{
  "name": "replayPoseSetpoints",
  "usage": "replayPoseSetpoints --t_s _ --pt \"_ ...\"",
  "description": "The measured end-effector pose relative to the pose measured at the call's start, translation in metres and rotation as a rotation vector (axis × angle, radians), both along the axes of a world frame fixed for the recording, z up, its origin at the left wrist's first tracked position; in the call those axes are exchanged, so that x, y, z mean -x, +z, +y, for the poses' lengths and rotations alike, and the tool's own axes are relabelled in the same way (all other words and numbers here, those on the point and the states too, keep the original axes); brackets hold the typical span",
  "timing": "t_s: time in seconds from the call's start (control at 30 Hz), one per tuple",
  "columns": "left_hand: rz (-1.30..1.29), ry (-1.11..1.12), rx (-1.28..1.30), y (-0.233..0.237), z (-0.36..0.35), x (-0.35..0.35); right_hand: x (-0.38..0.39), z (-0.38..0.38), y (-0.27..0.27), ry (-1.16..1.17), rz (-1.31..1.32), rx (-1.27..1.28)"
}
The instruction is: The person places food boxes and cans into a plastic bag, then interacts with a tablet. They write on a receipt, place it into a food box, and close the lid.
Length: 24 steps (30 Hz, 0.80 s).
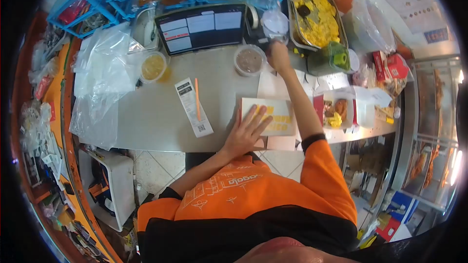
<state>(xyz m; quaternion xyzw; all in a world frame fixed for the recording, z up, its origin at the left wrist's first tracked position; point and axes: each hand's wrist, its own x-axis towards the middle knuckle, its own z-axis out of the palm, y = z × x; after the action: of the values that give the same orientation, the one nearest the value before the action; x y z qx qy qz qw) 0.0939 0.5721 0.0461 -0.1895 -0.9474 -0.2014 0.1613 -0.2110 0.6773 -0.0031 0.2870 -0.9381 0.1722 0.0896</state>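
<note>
My left hand (247,130) lies flat with spread fingers on a closed cardboard box (280,122) with yellow lettering, near the table's front edge. My right hand (278,57) reaches to the back of the table, beside a round tub of brownish contents (249,60) and just in front of a whitish container (275,23). Its fingers are small and partly hidden, so I cannot make out what they hold. To the right stands an open red-and-white box (319,109) with fried food and yellow rice inside.
A metal tray of yellow rice (297,31) stands at the back right, by a green-filled container (325,63). A screen (202,28), a yellow-filled tub (153,66), plastic bags (105,68), a receipt (186,97) and an orange pen-like stick (197,100) are further left.
</note>
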Motion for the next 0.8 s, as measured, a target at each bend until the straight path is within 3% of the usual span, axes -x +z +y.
replayPoseSetpoints --t_s 0.03,0.07,0.13,0.2,0.27,0.33,0.47,0.53,0.57,0.6,0.63,0.67,0.7,0.77,0.8 --pt "-0.005 0.016 0.004 0.000 0.001 0.000 -0.009 0.005 0.020 0.149 0.100 0.039" --pt "-0.013 -0.008 0.000 0.001 0.001 0.000 -0.026 0.006 0.046 0.125 0.093 0.034" --pt "-0.051 0.028 0.144 0.003 0.001 -0.001 -0.087 0.013 0.097 -0.184 -0.293 0.604" --pt "-0.084 -0.002 0.145 0.004 0.002 0.000 -0.165 0.041 0.126 -0.305 -0.599 0.938" --pt "-0.088 0.021 0.189 0.004 0.003 0.001 -0.242 0.058 0.136 -0.347 -0.669 1.054" --pt "-0.049 0.029 0.128 -0.006 0.006 0.001 -0.292 0.052 0.131 -0.531 -0.818 1.167" --pt "0.069 -0.072 0.018 -0.007 0.000 0.002 -0.308 0.058 0.065 -0.648 -0.698 1.169" --pt "0.058 -0.089 -0.053 -0.007 0.000 0.004 -0.305 0.079 0.030 -0.521 -0.458 0.740" --pt "0.059 -0.091 -0.050 0.002 -0.005 0.005 -0.304 0.082 0.029 -0.476 -0.361 0.709" --pt "-0.143 -0.171 -0.293 0.014 -0.017 0.006 -0.305 0.090 0.031 -0.475 -0.357 0.715" --pt "-0.339 -0.246 -0.533 0.021 -0.031 0.010 -0.305 0.102 0.036 -0.305 -0.220 0.681" --pt "-0.276 -0.037 -0.597 0.017 -0.048 0.009 -0.295 0.102 0.048 -0.127 -0.078 0.641" --pt "-0.216 0.175 -0.658 0.009 -0.070 0.005 -0.278 0.097 0.058 -0.191 0.034 0.660" --pt "-0.154 0.584 -0.622 -0.006 -0.125 0.007 -0.208 0.064 0.083 -0.299 -0.075 0.833" --pt "-0.107 0.724 -0.460 -0.016 -0.147 0.006 -0.163 0.047 0.077 -0.292 -0.174 0.934"
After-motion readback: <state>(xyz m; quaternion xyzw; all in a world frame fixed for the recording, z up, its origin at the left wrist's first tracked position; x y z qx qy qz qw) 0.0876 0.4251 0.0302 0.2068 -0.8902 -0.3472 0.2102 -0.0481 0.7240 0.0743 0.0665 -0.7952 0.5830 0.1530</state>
